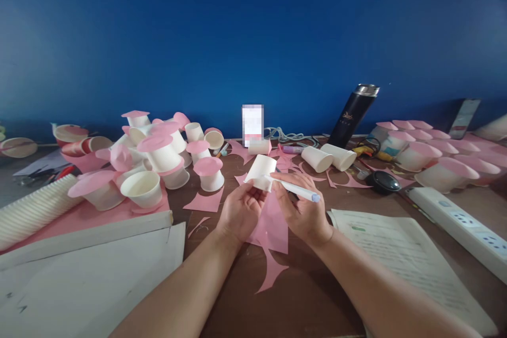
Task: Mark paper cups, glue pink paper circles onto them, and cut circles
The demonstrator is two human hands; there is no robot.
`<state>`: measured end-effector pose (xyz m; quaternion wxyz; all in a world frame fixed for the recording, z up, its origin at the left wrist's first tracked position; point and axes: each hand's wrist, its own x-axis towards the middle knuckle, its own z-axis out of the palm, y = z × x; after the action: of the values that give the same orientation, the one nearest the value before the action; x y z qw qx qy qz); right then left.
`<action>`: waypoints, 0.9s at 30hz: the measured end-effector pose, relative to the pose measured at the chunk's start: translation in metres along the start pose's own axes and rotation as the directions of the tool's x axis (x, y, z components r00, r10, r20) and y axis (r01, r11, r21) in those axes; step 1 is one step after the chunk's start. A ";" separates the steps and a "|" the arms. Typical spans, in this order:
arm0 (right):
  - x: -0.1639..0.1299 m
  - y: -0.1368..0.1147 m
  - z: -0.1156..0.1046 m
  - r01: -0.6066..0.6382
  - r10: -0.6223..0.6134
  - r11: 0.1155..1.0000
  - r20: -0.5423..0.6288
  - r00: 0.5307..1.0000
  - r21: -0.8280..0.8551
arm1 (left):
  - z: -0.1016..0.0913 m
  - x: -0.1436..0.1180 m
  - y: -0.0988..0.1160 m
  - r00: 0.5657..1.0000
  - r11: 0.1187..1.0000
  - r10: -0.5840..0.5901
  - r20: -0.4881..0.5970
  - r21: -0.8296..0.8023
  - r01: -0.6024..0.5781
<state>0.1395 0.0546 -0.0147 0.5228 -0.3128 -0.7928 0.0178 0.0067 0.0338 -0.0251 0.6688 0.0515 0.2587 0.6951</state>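
Above the pink paper scrap (273,232), the left hand (241,210) gripped a white paper cup (260,171); the right hand (301,212) pinched a white marker (295,189), best applied steadily.

Both forearms are bare from the lower edge of the view up to the wrists, with no sleeve, watch or bracelet showing, and the left hand (241,210) and right hand (303,211) wear no gloves or rings.
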 end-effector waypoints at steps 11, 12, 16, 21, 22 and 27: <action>0.000 0.001 0.000 0.000 0.000 1.000 -0.003 1.000 0.001 | -0.005 0.002 0.002 0.999 0.999 -0.015 0.041 -0.032 0.016; 0.000 0.001 0.000 0.000 0.000 1.000 -0.004 1.000 0.001 | -0.005 0.002 0.002 0.999 0.999 -0.016 0.045 -0.036 0.018; 0.001 0.000 0.000 0.001 -0.001 1.000 -0.005 1.000 0.001 | -0.005 0.002 0.003 0.999 0.998 -0.018 0.044 -0.054 0.021; 0.001 0.001 0.000 -0.002 0.002 1.000 -0.003 1.000 0.010 | -0.003 0.001 0.004 0.999 0.998 -0.016 0.029 -0.056 0.017; 0.001 0.001 0.000 0.000 0.000 1.000 -0.001 1.000 0.011 | -0.003 0.001 0.004 1.000 0.998 -0.015 0.026 -0.058 0.016; 0.001 0.000 0.000 -0.001 0.001 1.000 -0.003 1.000 0.013 | -0.003 0.001 0.006 1.000 0.999 -0.007 0.026 -0.051 0.009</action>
<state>0.1397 0.0551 -0.0141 0.5262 -0.3098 -0.7916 0.0228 -0.0001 0.0340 -0.0258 0.6760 0.0425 0.2324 0.6981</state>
